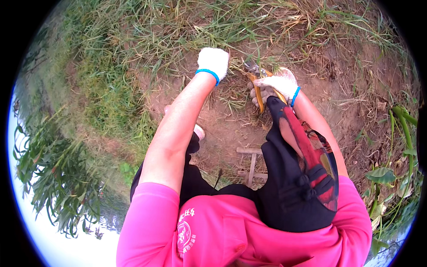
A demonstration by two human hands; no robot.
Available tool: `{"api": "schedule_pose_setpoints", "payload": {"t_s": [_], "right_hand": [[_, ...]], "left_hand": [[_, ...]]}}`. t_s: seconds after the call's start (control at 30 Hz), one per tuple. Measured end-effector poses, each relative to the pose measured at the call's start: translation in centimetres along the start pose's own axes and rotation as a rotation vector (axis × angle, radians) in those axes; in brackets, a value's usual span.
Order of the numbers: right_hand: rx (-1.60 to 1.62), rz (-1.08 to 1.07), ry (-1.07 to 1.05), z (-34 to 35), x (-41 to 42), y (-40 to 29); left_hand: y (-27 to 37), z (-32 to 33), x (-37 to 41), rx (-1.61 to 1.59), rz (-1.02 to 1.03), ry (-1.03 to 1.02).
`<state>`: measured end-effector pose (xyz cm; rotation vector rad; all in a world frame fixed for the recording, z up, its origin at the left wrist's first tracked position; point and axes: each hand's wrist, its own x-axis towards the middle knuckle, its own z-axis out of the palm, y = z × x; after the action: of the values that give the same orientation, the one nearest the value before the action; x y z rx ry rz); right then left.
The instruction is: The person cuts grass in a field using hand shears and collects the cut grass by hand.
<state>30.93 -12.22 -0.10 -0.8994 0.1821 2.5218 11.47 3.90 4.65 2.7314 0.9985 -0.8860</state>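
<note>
My left hand, in a white knit glove with a blue cuff, is held low over the grassy soil. Its back faces me and the fingers are hidden, so whether it grips any stems is unclear. To its right, my gloved right hand holds a pair of pruning shears with orange-yellow handles spread apart. Their metal head points up and left towards the cut-looking dry grass between my hands. Several fingers of the right glove show behind the handles.
Bare brown soil lies before me, with tangled grass beyond it. A small wooden frame is on the ground by my legs. Leafy branches stand at the left, and a thick green-stemmed plant at the right.
</note>
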Motion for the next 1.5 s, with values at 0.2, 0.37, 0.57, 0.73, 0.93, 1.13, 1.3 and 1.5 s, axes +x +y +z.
{"api": "schedule_pose_setpoints", "payload": {"t_s": [0.2, 0.37, 0.57, 0.73, 0.93, 1.13, 1.3, 1.5], "right_hand": [[-0.204, 0.136, -0.001, 1.8, -0.1, -0.1], [0.004, 0.133, -0.091, 1.8, -1.7, -0.3], [-0.061, 0.159, -0.056, 3.1, -2.7, 0.3], [-0.136, 0.034, 0.059, 3.5, -0.2, 1.3], [-0.354, -0.056, 0.113, 2.7, 0.9, 1.3], [-0.079, -0.185, 0.068, 2.2, 0.7, 2.1], [0.081, -0.164, 0.075, 1.2, 1.2, 1.9], [0.040, -0.136, 0.066, 1.0, 0.9, 1.7]], "left_hand": [[0.9, -1.2, -5.2, 0.049, 0.103, 0.075], [2.0, 0.9, -7.2, 0.019, -0.023, 0.001], [0.1, -0.2, -6.1, -0.181, -0.255, -0.008], [1.1, -0.6, -6.5, -0.091, -0.078, 0.006], [2.2, -2.4, -9.4, -0.072, -0.084, 0.150], [2.8, -0.8, -12.9, -0.159, 0.187, 0.078], [5.4, 2.0, -14.3, -0.261, 0.204, -0.122], [3.0, 2.1, -4.4, -0.002, 0.169, -0.057]]}}
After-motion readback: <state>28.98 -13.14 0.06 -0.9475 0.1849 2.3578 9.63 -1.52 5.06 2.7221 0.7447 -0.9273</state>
